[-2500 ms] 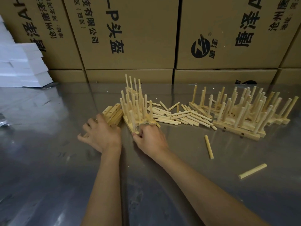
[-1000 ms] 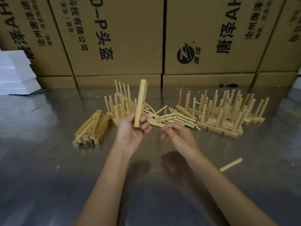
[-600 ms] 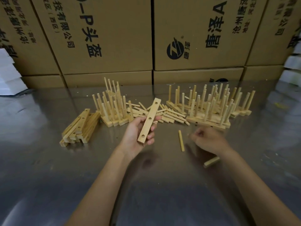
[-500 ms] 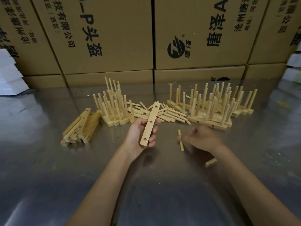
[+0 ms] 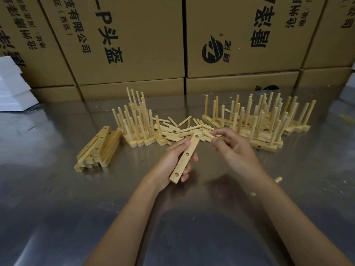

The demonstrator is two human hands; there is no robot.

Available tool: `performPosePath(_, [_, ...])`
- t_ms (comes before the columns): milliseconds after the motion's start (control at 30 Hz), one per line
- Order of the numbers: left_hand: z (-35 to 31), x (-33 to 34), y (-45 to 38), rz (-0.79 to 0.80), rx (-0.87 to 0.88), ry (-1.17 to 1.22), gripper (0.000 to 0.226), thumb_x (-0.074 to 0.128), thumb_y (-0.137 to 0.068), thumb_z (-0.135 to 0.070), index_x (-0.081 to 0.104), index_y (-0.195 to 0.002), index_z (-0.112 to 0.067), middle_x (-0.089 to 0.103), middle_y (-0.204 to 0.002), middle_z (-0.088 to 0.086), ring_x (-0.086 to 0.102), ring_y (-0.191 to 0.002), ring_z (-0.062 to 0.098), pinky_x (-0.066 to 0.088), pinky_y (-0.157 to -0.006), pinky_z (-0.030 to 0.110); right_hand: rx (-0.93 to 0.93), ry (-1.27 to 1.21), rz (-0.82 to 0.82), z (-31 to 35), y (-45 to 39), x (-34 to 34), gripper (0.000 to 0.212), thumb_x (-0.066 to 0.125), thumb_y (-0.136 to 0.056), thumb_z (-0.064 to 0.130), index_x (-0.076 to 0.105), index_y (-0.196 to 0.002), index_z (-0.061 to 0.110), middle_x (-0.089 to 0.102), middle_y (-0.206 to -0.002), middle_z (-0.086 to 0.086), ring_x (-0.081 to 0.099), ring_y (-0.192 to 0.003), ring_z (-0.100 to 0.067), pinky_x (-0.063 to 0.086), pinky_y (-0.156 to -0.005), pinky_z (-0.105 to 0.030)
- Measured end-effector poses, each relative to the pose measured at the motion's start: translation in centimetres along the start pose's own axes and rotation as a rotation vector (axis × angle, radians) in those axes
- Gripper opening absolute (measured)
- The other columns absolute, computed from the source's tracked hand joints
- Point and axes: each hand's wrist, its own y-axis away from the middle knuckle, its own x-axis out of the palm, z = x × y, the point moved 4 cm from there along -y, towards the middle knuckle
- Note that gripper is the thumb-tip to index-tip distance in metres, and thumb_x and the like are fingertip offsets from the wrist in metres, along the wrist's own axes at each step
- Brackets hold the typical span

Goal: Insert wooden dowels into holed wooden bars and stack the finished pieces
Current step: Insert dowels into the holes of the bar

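My left hand (image 5: pixel 170 160) grips a wooden bar (image 5: pixel 185 157) with three holes, tilted and raised above the metal table (image 5: pixel 57 198). Just right of the bar's far end, my right hand (image 5: pixel 235 150) has its fingertips pinched on a dowel that is mostly hidden. Bare holed bars (image 5: pixel 98 148) lie stacked at the left. Behind them stand finished pieces (image 5: pixel 136 123) with upright dowels. Loose dowels (image 5: pixel 178 129) lie in a heap in the middle, and a larger group of finished pieces (image 5: pixel 259 121) fills the right.
Printed cardboard boxes (image 5: pixel 134 45) form a wall along the table's far edge. White foam blocks (image 5: pixel 13 89) sit at the far left. A stray dowel (image 5: pixel 278 179) pokes out from beside my right forearm, with a small wooden bit (image 5: pixel 253 193) near it.
My right hand picked the lone dowel up off the table and brought it up beside the bar. My left hand kept hold of the bar, tilting it slightly.
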Motion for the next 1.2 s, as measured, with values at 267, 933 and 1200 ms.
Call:
performPosePath(267, [0.2,0.4,-0.2,-0.037,0.023,0.039,0.036,0.053,-0.102,-0.020,0.060,-0.136,-0.030,0.066,-0.082,0.005,0.054,-0.052,0.020,0.037,-0.037,0.024,-0.169,0.237,-0.112,0.8,0.6,-0.2,0.012,0.067,-0.087,0.018,0.072,-0.091,0.029,0.060,-0.065,0.016,0.053,-0.062,-0.003,0.039,-0.058,-0.012])
performPosePath(933, [0.0,0.0,-0.1,-0.051,0.093,-0.147,0.035,0.056,-0.101,-0.020,0.063,-0.132,-0.034,0.059,-0.079,0.004,0.047,-0.051,0.014,0.038,-0.037,0.025,-0.184,0.361,-0.162,0.1,1.4,0.2,0.011,0.065,-0.090,0.011,0.072,-0.091,0.020,0.067,-0.068,0.006,0.050,-0.045,0.000,0.031,-0.042,-0.008])
performPosePath(1200, [0.0,0.3,-0.3,-0.123,0.105,-0.163,0.035,0.055,-0.102,-0.018,0.061,-0.135,-0.030,0.060,-0.074,0.003,0.055,-0.059,0.015,0.050,-0.043,0.029,-0.067,0.319,-0.118,-0.2,0.4,0.0,0.005,0.071,-0.089,0.030,0.072,-0.094,0.029,0.070,-0.077,0.006,0.064,-0.081,-0.007,0.049,-0.074,-0.024])
